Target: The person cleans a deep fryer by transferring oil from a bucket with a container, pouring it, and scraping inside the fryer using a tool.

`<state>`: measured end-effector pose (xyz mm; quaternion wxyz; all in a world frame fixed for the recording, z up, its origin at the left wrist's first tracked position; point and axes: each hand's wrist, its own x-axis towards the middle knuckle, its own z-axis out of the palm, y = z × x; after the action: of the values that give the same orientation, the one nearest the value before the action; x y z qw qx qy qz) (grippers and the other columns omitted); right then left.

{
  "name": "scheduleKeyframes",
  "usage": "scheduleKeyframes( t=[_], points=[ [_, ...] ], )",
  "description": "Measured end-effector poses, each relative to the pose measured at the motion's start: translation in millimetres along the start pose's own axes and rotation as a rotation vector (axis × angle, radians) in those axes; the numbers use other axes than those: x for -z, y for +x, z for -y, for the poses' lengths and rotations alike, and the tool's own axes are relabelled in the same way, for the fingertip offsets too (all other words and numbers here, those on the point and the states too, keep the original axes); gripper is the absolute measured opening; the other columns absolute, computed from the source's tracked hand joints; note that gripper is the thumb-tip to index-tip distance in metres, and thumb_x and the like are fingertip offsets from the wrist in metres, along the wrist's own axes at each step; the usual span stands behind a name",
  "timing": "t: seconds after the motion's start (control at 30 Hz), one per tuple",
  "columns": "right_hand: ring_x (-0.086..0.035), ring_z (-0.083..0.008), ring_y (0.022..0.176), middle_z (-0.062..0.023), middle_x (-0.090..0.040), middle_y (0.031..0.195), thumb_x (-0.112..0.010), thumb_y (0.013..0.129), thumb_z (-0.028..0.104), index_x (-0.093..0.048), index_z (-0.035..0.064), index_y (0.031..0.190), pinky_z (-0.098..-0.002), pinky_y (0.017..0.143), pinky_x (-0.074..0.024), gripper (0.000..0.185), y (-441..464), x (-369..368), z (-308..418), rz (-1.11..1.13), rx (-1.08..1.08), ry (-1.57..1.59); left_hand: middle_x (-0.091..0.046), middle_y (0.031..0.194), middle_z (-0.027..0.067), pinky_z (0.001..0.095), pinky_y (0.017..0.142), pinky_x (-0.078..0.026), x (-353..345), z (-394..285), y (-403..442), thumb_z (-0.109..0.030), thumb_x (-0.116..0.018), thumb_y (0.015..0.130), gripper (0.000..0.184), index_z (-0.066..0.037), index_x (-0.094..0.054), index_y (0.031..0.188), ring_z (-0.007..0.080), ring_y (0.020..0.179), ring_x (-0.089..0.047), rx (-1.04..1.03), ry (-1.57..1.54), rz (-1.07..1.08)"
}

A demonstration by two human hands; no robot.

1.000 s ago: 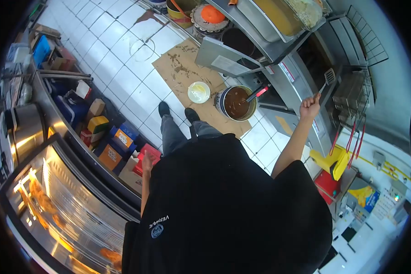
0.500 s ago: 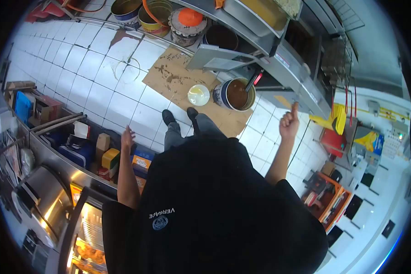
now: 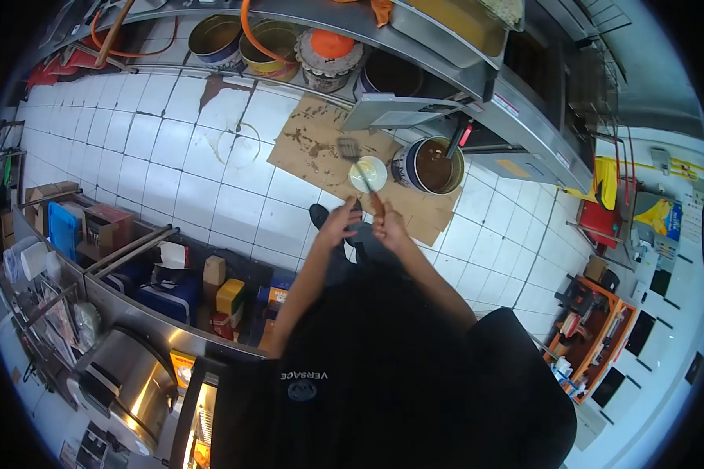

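Observation:
My right hand (image 3: 389,227) is closed around the wooden handle of a slotted turner (image 3: 348,148). Its dark metal blade points away from me, above the cardboard. Just to the left, my left hand (image 3: 339,225) has its fingers spread and appears to hold nothing. Below the turner's shaft, a white bowl (image 3: 367,173) stands on a stained cardboard sheet (image 3: 305,152), with something pale in it. Right of the bowl is a bucket (image 3: 429,166) of brown contents, with a dark handle with a red part leaning out of it.
An opened cabinet door (image 3: 403,112) juts out above the cardboard. Several buckets, one a yellow tin (image 3: 270,51), line the shelf beneath the steel counter (image 3: 477,94). Boxes and a blue container (image 3: 164,301) fill the left shelf. White floor tiles (image 3: 180,180) stretch leftward.
Both hands have come in from the sides to the middle, in front of my body. The slotted turner is now in my right hand. The whole view has shifted slightly.

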<state>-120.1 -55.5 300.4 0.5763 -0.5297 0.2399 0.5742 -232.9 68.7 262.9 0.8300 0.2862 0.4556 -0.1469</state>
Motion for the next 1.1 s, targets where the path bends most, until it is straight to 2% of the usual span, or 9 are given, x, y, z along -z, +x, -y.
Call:
scheduleKeyframes(
  t=[0.27, 0.53, 0.57, 0.67, 0.77, 0.8, 0.9, 1.0, 1.1],
  points=[
    [-0.036, -0.0084, 0.041, 0.0012, -0.038, 0.056, -0.037, 0.093, 0.063, -0.043, 0.0111, 0.079, -0.0234, 0.036, -0.0279, 0.055, 51, -37, -68, -0.04, -0.154, -0.285, -0.062, 0.098, 0.002, 0.0248, 0.073, -0.048, 30, 45, 28, -0.044, -0.057, 0.093, 0.045, -0.005, -0.059, 0.116, 0.0128, 0.092, -0.058, -0.219, -0.339, -0.167],
    [-0.047, -0.0117, 0.043, -0.0025, -0.048, 0.057, -0.036, 0.091, 0.068, -0.053, 0.0079, 0.084, -0.0253, 0.036, -0.0347, 0.063, 106, 0, -59, 0.064, -0.132, -0.62, -0.065, 0.093, 0.0044, 0.0304, 0.071, -0.05, 40, 46, 63, -0.035, -0.05, 0.098, 0.033, -0.007, -0.057, 0.114, 0.0166, 0.084, -0.063, -0.062, -0.479, 0.001],
    [-0.05, -0.0114, 0.048, -0.0031, -0.051, 0.061, -0.034, 0.094, 0.063, -0.054, 0.006, 0.09, -0.0252, 0.039, -0.0387, 0.061, 120, 11, -50, 0.069, -0.134, -0.697, -0.064, 0.112, 0.0048, 0.0335, 0.082, -0.046, 44, 62, 84, -0.036, -0.048, 0.099, 0.039, -0.008, -0.051, 0.126, 0.0164, 0.101, -0.059, -0.097, -0.528, -0.031],
    [-0.055, -0.01, 0.056, -0.0034, -0.057, 0.069, -0.046, 0.095, 0.05, -0.06, 0.0056, 0.099, -0.0245, 0.042, -0.0431, 0.047, 190, 84, -46, 0.034, -0.084, -1.042, -0.061, 0.119, 0.0047, 0.0439, 0.085, -0.045, 47, 76, 130, -0.038, -0.047, 0.099, 0.04, -0.014, -0.046, 0.131, 0.0177, 0.109, -0.056, -0.094, -0.551, -0.199],
    [-0.067, -0.0327, 0.078, -0.0165, -0.068, 0.084, -0.058, 0.089, 0.04, -0.062, 0.0039, 0.101, -0.0424, 0.069, -0.0535, 0.038, 272, 178, -42, -0.139, 0.258, -1.66, -0.054, 0.13, 0.0065, 0.0489, 0.092, -0.043, 66, 98, 180, -0.041, -0.049, 0.098, 0.039, -0.017, -0.046, 0.129, 0.0215, 0.121, -0.048, -0.106, -0.603, -0.182],
    [-0.063, -0.04, 0.097, -0.021, -0.067, 0.101, -0.059, 0.087, 0.037, -0.06, 0.0039, 0.109, -0.0462, 0.086, -0.0489, 0.04, 284, 175, -23, -0.218, 0.023, -1.744, -0.051, 0.133, 0.0069, 0.0456, 0.093, -0.043, 72, 101, 196, -0.042, -0.05, 0.097, 0.038, -0.016, -0.049, 0.125, 0.0227, 0.124, -0.045, -0.108, -0.634, -0.182],
    [-0.058, -0.0372, 0.107, -0.0185, -0.062, 0.113, -0.061, 0.086, 0.034, -0.054, 0.0039, 0.12, -0.0441, 0.087, -0.0488, 0.045, 362, 211, -39, -0.149, -0.042, -1.944, -0.051, 0.133, 0.0071, 0.0441, 0.095, -0.042, 76, 98, 229, -0.045, -0.051, 0.096, 0.044, -0.013, -0.048, 0.126, 0.0233, 0.123, -0.046, -0.114, -0.644, -0.243],
    [-0.057, -0.0343, 0.109, -0.0143, -0.061, 0.11, -0.062, 0.085, 0.031, -0.055, 0.0044, 0.115, -0.051, 0.092, -0.0448, 0.041, 418, 216, -73, -0.053, 0.31, -1.95, -0.053, 0.13, 0.0062, 0.0373, 0.09, -0.043, 86, 125, 267, -0.046, -0.051, 0.096, 0.043, -0.013, -0.051, 0.123, 0.0219, 0.12, -0.049, -0.1, -0.613, -0.247],
    [-0.053, -0.0311, 0.115, -0.0126, -0.056, 0.12, -0.064, 0.084, 0.026, -0.05, 0.0078, 0.127, -0.0545, 0.1, -0.0368, 0.048, 470, 218, -92, -0.043, 0.47, -2.146, -0.056, 0.127, 0.0077, 0.0247, 0.069, -0.044, 94, 148, 298, -0.042, -0.05, 0.097, 0.03, -0.013, -0.057, 0.103, 0.0189, 0.112, -0.055, -0.097, -0.677, -0.313]
  ],
)
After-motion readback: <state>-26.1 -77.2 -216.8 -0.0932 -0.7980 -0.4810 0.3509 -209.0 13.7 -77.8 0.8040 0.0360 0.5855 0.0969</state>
